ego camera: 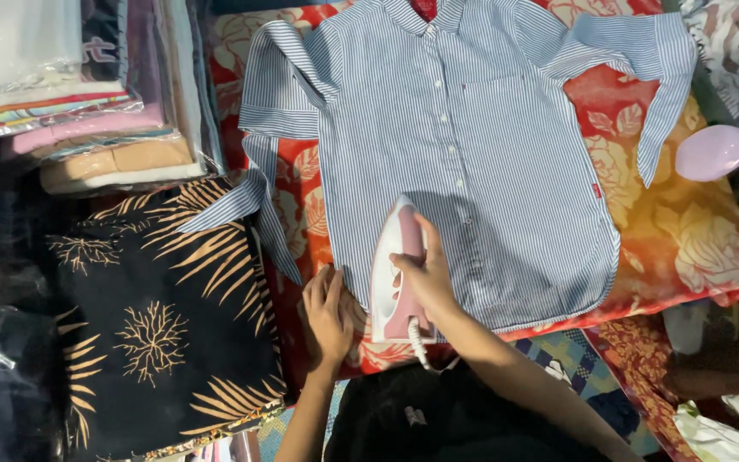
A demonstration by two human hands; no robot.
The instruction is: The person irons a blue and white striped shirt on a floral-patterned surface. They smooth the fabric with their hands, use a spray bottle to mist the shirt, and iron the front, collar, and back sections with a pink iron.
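A blue and white striped shirt (481, 145) lies buttoned and face up on a red and orange floral cloth (686, 231). My right hand (425, 274) grips the handle of a pink and white iron (393, 274), which rests on the shirt's lower left hem with its tip pointing away from me. My left hand (328, 312) lies flat on the floral cloth just left of the iron, at the shirt's bottom corner, fingers slightly apart and holding nothing. The iron's white cord (418, 349) trails back toward my body.
A black cloth with gold leaf print (156, 325) lies at the left. Stacked folded fabrics in clear plastic (79, 94) sit at the upper left. A pale lilac bottle (716, 152) lies at the right edge. More patterned fabrics (643, 368) sit at the lower right.
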